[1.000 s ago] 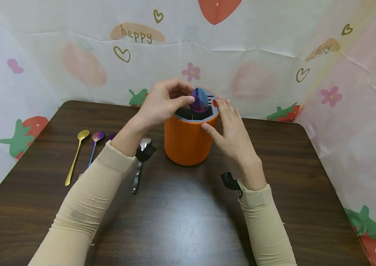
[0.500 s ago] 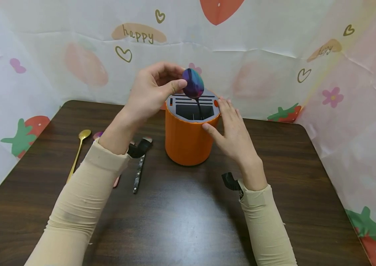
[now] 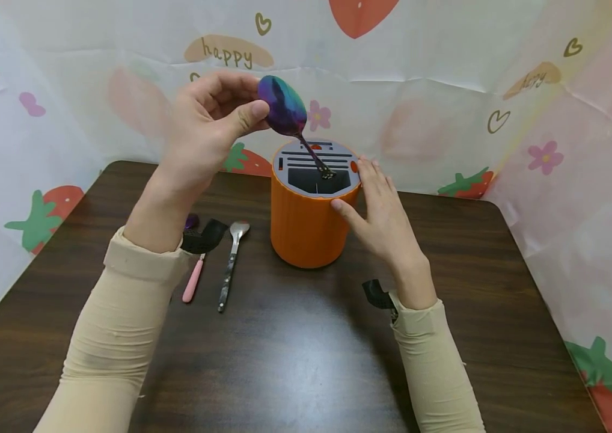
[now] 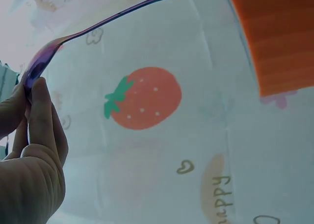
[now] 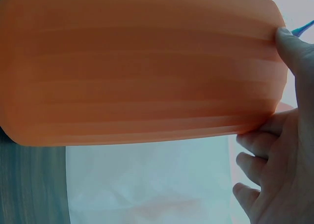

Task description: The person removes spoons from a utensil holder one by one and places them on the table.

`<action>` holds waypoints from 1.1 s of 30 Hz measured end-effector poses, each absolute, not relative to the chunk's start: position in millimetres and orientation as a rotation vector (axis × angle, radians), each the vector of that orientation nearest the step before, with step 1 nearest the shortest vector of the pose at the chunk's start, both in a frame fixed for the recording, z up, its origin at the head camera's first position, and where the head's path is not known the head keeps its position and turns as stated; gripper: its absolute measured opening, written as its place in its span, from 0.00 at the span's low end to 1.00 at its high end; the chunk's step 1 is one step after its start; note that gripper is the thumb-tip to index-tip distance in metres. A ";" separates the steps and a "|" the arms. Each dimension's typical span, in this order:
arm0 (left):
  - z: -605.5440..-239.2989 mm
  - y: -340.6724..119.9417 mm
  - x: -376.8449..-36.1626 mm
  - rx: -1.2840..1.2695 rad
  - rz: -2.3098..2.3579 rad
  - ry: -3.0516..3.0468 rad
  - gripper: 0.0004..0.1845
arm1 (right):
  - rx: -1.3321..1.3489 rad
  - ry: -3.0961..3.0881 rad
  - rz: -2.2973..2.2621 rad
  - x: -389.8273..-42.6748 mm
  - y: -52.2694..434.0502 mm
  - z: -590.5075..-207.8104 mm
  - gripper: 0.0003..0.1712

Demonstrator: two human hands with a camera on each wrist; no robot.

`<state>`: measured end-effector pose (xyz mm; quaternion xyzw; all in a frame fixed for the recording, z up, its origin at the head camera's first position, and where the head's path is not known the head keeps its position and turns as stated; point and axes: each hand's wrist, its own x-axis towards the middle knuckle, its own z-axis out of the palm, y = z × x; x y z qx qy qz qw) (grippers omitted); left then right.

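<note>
Left hand point(image 3: 205, 129) pinches iridescent spoon point(image 3: 284, 108) bowl, handle tip in orange holder point(image 3: 306, 225); right hand point(image 3: 379, 210) flat vs holder.

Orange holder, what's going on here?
A person's left hand pinches the bowl of an iridescent spoon, held tilted above the orange holder; the handle tip sits at the holder's large top slot. The right hand rests against the holder's side and rim. On the table, left of the holder, lie a silver spoon and a pink-handled utensil, its head hidden by the wrist.
</note>
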<state>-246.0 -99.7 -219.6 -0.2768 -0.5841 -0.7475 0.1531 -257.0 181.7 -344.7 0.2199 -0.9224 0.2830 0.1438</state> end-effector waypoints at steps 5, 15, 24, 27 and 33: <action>-215.2 -117.3 -235.4 -0.761 -2.180 -1.576 0.10 | 0.637 -2.652 0.820 -257.0 182.0 -344.3 0.51; -218.6 -161.6 -223.9 -0.784 -2.312 -1.357 0.12 | 0.633 -2.636 0.826 -256.5 182.4 -343.6 0.51; -239.9 -192.5 -218.5 -0.681 -2.444 -1.419 0.09 | 0.635 -2.643 0.826 -256.2 182.8 -342.7 0.51; -253.0 -192.7 -220.2 -0.635 -2.447 -1.552 0.09 | 0.634 -2.641 0.830 -256.0 182.9 -342.3 0.51; -281.5 -187.8 -230.8 -0.574 -2.526 -1.772 0.07 | 0.641 -2.635 0.845 -256.3 181.2 -343.1 0.51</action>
